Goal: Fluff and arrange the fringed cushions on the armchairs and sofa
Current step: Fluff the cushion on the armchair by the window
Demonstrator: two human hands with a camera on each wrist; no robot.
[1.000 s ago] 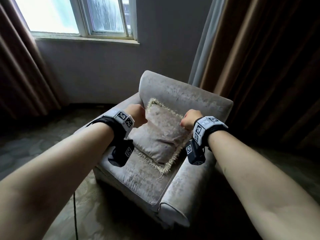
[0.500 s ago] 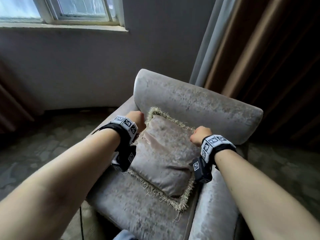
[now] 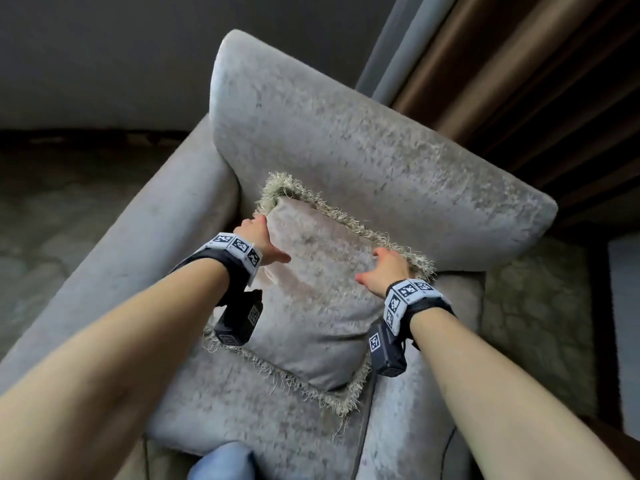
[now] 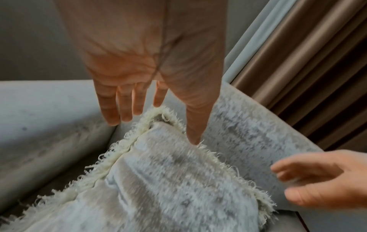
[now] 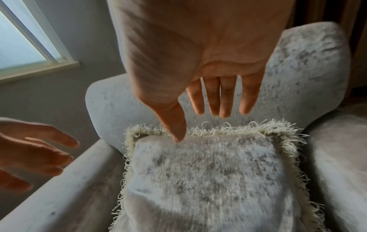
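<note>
A grey velvet cushion [image 3: 311,306] with a cream fringe leans on the backrest of the grey armchair [image 3: 346,140]. My left hand [image 3: 261,239] is open at the cushion's upper left corner. My right hand [image 3: 384,268] is open at its upper right corner. In the left wrist view the fingers [image 4: 119,106] are straight above the cushion [image 4: 168,188], and the thumb tip touches the top fringe. The right wrist view shows straight fingers [image 5: 224,97] over the cushion [image 5: 208,172], with the thumb tip on its top edge. Neither hand holds anything.
Brown curtains [image 3: 536,81] and a pale sheer [image 3: 391,46] hang behind the chair on the right. A grey wall [image 3: 104,57] and patterned carpet [image 3: 52,220] lie to the left. A window [image 5: 20,47] shows at the left. A blue-clad knee [image 3: 221,459] touches the seat's front.
Both hands gripped the cushion's top corners before; now both have let go, fingers straight. The view has come closer to the chair and tilted down.
</note>
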